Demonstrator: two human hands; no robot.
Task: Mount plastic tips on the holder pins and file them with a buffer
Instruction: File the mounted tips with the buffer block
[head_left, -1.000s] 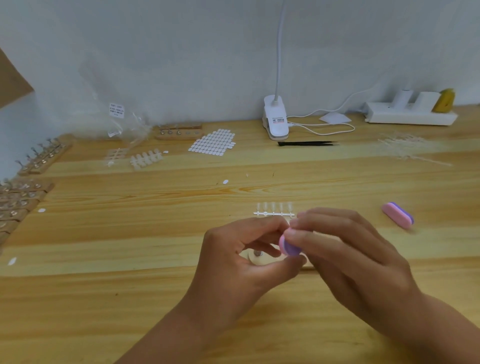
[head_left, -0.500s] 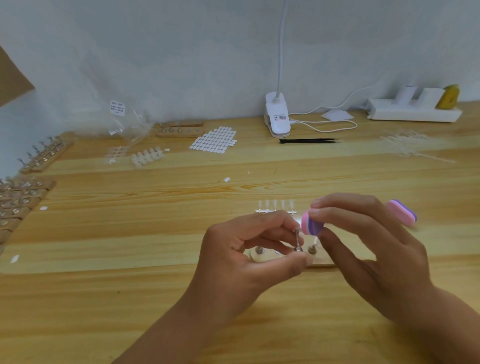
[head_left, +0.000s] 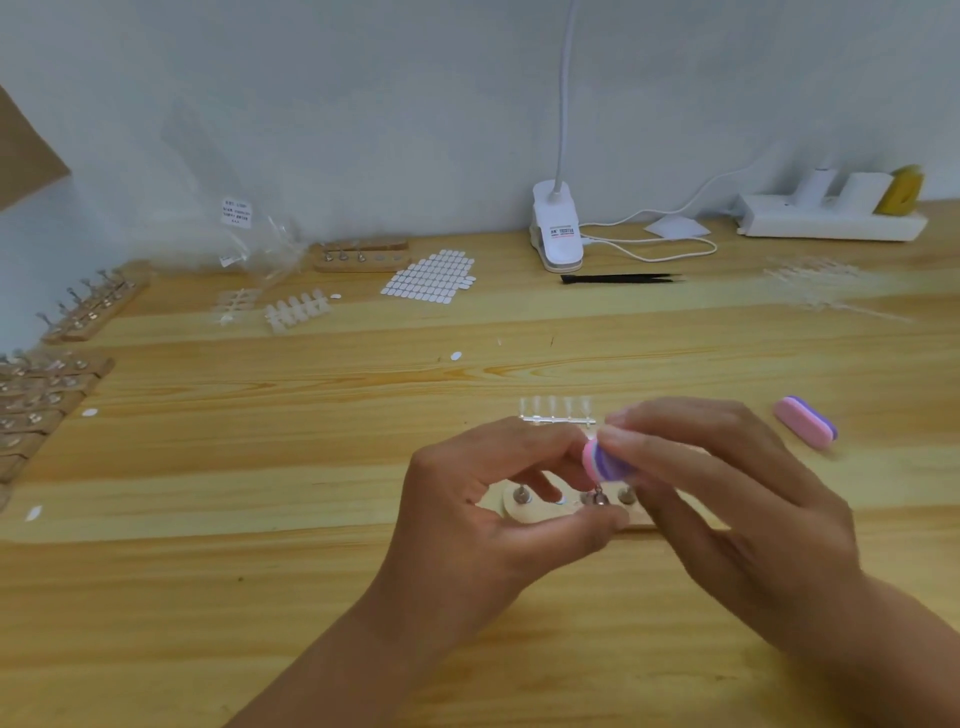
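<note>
Low over the pale wooden bench (head_left: 260, 597), both hands close together. Curls the left hand (head_left: 498, 514) inward and pinches between thumb and fingers a short metal pin (head_left: 597, 499), upright on a small pale wooden holder (head_left: 524, 513) lying flat on the bench beneath the hands. Two more pins (head_left: 519, 493) on that holder, one to each side of the pinched one.

Grips in the right hand (head_left: 737, 509), fingertips and thumb closed round it, a pink and purple oval foam buffer (head_left: 602, 461), held on edge just above the pinched pin and close to the left fingertips (too blurred to make out any tip on the pin).

Just behind the hands, flat on the bench, a strip of clear plastic tips (head_left: 558, 413). To its right, apart from the hands, a second pink and purple buffer (head_left: 805, 428) lying on the bench.

Farther left, at the bench edge, rows of wooden holders with pins (head_left: 52, 395). Farther back, a white strip of tips (head_left: 297, 316), a sheet of white oval stickers (head_left: 428, 274), another wooden holder (head_left: 361, 256) and a clear plastic bag (head_left: 254, 239). Towards the middle, black tweezers (head_left: 621, 279) in front of a white clip lamp (head_left: 557, 231). Far right, against the wall, a white power strip (head_left: 831, 223).
</note>
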